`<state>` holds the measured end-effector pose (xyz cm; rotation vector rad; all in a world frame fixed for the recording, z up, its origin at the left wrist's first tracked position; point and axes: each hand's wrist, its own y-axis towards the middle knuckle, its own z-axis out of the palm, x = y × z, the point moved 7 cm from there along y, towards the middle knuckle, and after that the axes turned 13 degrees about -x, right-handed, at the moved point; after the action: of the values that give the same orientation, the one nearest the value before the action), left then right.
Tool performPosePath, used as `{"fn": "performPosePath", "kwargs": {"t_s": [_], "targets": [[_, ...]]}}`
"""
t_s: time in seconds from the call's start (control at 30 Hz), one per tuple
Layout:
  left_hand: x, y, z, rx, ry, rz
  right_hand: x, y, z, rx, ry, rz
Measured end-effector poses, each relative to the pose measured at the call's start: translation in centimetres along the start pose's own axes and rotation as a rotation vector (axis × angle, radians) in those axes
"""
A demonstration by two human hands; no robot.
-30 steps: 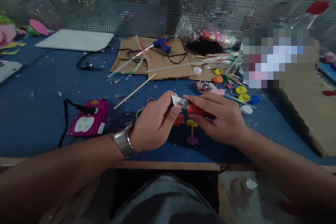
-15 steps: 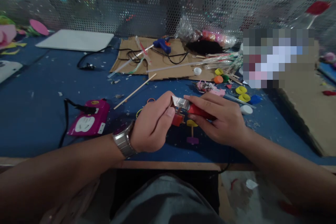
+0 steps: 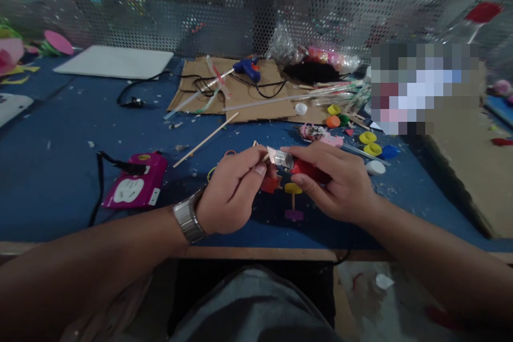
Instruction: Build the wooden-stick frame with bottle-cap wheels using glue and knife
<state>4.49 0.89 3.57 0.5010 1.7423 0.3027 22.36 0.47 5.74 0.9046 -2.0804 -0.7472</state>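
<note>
My right hand (image 3: 340, 181) is closed around a red box cutter (image 3: 284, 158), its bare metal blade pointing left. Pinched in my left hand (image 3: 230, 187) is a thin wooden stick (image 3: 265, 157), mostly hidden by the fingers; its pale end meets the blade. Below the fingertips, a small orange-red piece (image 3: 269, 184) with wooden bits is partly covered. Between the hands lies a short stick with a yellow cap (image 3: 293, 188) at one end and a purple piece (image 3: 294, 215) at the other. A longer wooden stick (image 3: 206, 140) rests on the blue table beyond my left hand.
A magenta power box (image 3: 138, 179) with a plugged black cable stands left. Behind, a blue glue gun (image 3: 247, 69) lies on cardboard (image 3: 260, 104). Coloured bottle caps (image 3: 372, 148) and clear straws are at right, beside a large cardboard sheet (image 3: 460, 171).
The box cutter and my right hand have shifted slightly right. The pale end of the stick now shows between my left fingertips and the blade.
</note>
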Motion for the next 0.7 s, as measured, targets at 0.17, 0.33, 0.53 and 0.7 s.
{"fn": "performPosePath", "kwargs": {"t_s": [0.17,0.33,0.53,0.7], "targets": [[-0.2,0.1,0.0,0.01,0.007,0.019,0.2,0.0,0.1,0.002,-0.01,-0.032],[0.5,-0.1,0.2,0.016,-0.046,-0.031,0.4,0.0,0.3,0.013,-0.022,-0.074],[-0.7,0.2,0.1,0.055,0.036,0.09,0.5,0.0,0.3,0.022,-0.042,-0.081],[-1.5,0.4,0.1,0.033,0.141,0.181,0.4,0.0,0.2,0.005,-0.055,-0.075]]}}
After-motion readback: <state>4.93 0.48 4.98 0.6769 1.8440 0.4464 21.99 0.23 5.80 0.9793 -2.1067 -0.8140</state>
